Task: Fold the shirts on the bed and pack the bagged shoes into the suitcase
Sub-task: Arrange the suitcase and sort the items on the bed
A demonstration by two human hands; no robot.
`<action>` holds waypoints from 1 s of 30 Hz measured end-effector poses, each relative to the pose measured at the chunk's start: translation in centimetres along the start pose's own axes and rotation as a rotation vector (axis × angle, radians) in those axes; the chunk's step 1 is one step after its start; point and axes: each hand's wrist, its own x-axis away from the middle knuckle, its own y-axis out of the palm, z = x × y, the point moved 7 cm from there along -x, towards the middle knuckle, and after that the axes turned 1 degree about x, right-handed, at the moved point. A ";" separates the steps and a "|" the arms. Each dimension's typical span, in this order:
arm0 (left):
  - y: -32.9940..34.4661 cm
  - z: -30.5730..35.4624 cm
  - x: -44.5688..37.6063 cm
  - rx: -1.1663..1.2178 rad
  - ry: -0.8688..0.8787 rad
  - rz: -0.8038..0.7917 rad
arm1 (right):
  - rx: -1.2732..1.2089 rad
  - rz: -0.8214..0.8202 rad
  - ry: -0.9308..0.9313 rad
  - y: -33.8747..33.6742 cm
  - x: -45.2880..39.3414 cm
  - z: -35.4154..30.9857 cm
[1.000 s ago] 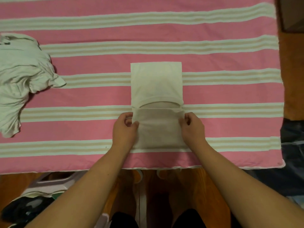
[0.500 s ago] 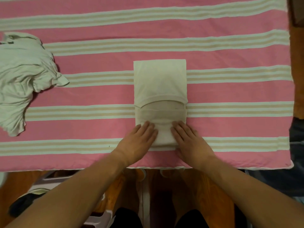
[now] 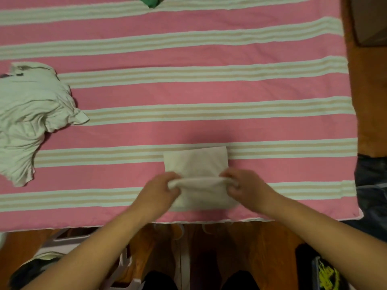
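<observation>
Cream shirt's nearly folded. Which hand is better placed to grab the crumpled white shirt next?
Left. The crumpled white shirt lies at the bed's left edge, on the left hand side. The right hand would have to cross over the cream shirt. Both hands grip that shirt now.

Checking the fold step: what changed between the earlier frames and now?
Both hands went from pressing flat on the near end of the cream shirt to gripping it: left hand and right hand now pinch a raised fold by its two ends. The shirt looks shorter, folded over again. The crumpled white shirt lies as before at the left of the striped bedspread.
</observation>
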 end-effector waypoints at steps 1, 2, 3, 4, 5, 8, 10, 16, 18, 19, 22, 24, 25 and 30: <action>-0.9 -0.2 -1.1 0.062 -0.022 0.095 | -0.072 0.093 0.043 -0.9 -1.4 0.7; -1.5 -0.5 -2.2 0.125 -0.053 0.162 | -0.136 0.159 0.091 -1.5 -2.8 1.3; -1.7 -1.0 -3.3 0.193 -0.101 0.206 | -0.178 0.198 0.131 -1.6 -4.2 1.9; -1.6 -1.7 -4.3 0.263 -0.156 0.238 | -0.181 0.227 0.151 -1.4 -5.4 2.5; -1.3 -2.5 -5.2 0.330 -0.207 0.266 | -0.161 0.261 0.154 -1.1 -6.4 2.9; -0.7 -3.4 -6.4 0.380 -0.232 0.403 | -0.146 0.396 0.164 -0.9 -7.9 3.7; -1.0 -2.9 -6.6 0.385 -0.179 0.494 | -0.175 0.473 0.200 -1.1 -8.3 4.4; 0.7 -0.4 -4.3 -0.282 0.123 0.730 | 0.143 0.731 0.169 -0.9 -6.8 2.1; 4.7 0.4 -4.2 -0.518 0.310 0.598 | 0.308 0.765 -0.029 1.2 -5.3 -0.6; 6.6 -0.2 -4.5 -0.590 0.339 0.506 | 0.378 0.694 -0.107 3.2 -5.1 -1.1; 8.4 -3.3 -6.5 -0.648 0.287 0.386 | 0.579 0.474 -0.061 7.5 -6.4 1.6; 8.5 -4.3 -7.7 -0.652 0.289 0.382 | 0.575 0.442 0.055 8.4 -7.3 4.3; 8.3 -4.6 -7.9 -0.612 0.269 0.405 | 0.529 0.465 0.122 8.4 -7.4 5.2; 6.9 -5.7 -5.4 -0.326 -0.024 0.408 | 0.316 0.569 0.356 9.7 -5.1 4.4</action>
